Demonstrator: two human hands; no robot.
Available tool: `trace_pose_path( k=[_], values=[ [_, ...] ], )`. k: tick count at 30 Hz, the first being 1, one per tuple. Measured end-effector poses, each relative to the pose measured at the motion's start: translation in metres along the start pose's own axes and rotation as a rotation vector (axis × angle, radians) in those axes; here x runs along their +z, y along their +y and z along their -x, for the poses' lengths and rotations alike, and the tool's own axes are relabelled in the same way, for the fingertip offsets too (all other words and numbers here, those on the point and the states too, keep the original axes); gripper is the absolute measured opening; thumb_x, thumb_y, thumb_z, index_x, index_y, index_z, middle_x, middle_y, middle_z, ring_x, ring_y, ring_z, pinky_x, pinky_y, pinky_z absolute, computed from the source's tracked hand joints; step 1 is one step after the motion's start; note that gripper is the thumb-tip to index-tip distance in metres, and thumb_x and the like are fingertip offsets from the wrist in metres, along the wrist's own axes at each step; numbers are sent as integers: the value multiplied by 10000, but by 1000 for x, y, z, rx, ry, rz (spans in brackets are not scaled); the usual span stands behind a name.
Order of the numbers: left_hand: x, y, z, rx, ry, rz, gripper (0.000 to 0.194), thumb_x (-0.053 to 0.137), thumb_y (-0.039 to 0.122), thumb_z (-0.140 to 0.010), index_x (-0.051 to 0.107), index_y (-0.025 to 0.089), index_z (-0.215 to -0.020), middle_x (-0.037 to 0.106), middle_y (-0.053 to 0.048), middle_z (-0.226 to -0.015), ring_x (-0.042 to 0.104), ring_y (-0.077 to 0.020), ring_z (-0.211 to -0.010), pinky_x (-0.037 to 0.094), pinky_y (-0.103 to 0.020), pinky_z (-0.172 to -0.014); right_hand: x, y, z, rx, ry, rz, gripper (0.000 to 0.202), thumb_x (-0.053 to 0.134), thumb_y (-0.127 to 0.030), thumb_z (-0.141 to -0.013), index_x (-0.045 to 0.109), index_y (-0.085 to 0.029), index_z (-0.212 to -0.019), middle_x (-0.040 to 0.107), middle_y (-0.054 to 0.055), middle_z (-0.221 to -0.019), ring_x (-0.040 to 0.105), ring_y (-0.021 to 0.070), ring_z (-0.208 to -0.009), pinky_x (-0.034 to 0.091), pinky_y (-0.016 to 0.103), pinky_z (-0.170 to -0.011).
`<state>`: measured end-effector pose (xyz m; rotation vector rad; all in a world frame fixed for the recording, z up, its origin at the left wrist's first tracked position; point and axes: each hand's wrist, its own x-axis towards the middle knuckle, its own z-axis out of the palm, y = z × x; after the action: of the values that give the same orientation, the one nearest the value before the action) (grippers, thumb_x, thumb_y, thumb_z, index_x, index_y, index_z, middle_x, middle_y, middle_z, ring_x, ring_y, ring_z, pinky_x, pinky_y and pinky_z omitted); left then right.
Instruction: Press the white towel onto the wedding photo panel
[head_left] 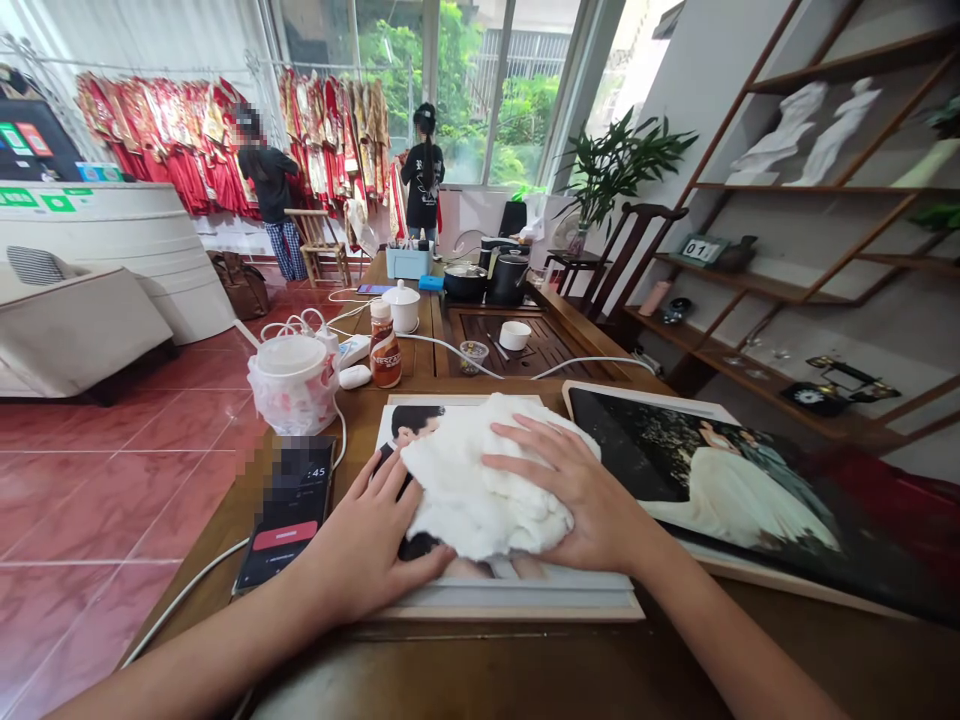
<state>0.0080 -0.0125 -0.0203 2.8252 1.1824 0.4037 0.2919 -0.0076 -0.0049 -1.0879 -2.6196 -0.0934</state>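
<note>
A framed photo print (525, 592) lies flat on the wooden table in front of me, showing part of a person in dark clothes. A fluffy white cloth (480, 480) is bunched over its middle and hides most of the picture. My right hand (577, 480) grips the cloth from the right, fingers spread across its top. On the left side of the print rests my left hand (382, 540), open, with its fingers stretched out and lying flat beside the cloth's edge. A second framed photo (727, 480), with a white wedding dress in it, lies at the right.
Left of the print are a phone (289, 510) on a cable, a plastic-wrapped tub (292, 385), a bottle (385, 345) and a lidded white cup (403, 305). Behind stands a tea tray (555, 355) with a white bowl (514, 335). Two people stand near racks of red garments (187, 145).
</note>
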Motion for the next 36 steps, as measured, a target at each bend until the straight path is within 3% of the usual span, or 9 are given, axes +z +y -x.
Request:
trace_pose_path(
  k=[3,9,14,21,26,32,36],
  values=[
    [-2,1,0,-10,-3,2,672,476,568,-937,409,144,-1453,321,-145,-1545,278,-339,-1420,192,-518,-1177,-1,1,1,32,22,18,774,690,-547,-745,387,-337,-1425,322,64,-1550,258,353,-1432,250,574,-1094],
    [2,-4,3,52,-21,-11,822,653,490,-817,339,156,-1499,355,-133,-1534,223,-354,-1441,174,-541,-1176,-1,-5,1,-85,1,3,794,686,-607,-714,414,-328,-1406,334,65,-1547,256,368,-1430,230,576,-1097],
    [0,0,1,4,20,2,668,513,538,-924,395,162,-1464,351,-130,-1534,275,-334,-1424,198,-534,-1171,0,1,2,-9,34,33,739,670,-602,-740,441,-308,-1378,356,79,-1535,281,360,-1419,243,569,-1088],
    [4,-3,0,15,-45,-11,819,622,523,-838,331,142,-1502,444,-150,-1467,354,-343,-1382,177,-528,-1176,2,-1,1,-95,23,16,745,690,-594,-705,461,-306,-1352,367,75,-1529,271,371,-1418,226,574,-1084],
    [1,0,-1,-4,11,15,659,490,559,-936,403,167,-1459,327,-129,-1545,289,-338,-1416,202,-516,-1174,4,5,1,0,64,35,685,683,-563,-737,474,-296,-1332,398,92,-1508,309,374,-1397,255,570,-1055],
    [2,-5,0,49,-31,0,785,649,477,-826,356,197,-1498,305,-101,-1565,190,-360,-1450,164,-537,-1181,7,-9,-2,-153,91,-64,699,718,-488,-669,490,-280,-1296,414,101,-1488,299,388,-1395,233,575,-1069],
    [5,-6,1,10,-16,9,756,584,548,-873,373,161,-1487,285,-119,-1571,169,-340,-1459,167,-505,-1187,4,0,-1,-91,74,-34,680,714,-515,-699,490,-287,-1300,452,94,-1457,358,366,-1364,284,535,-1047]
  ],
)
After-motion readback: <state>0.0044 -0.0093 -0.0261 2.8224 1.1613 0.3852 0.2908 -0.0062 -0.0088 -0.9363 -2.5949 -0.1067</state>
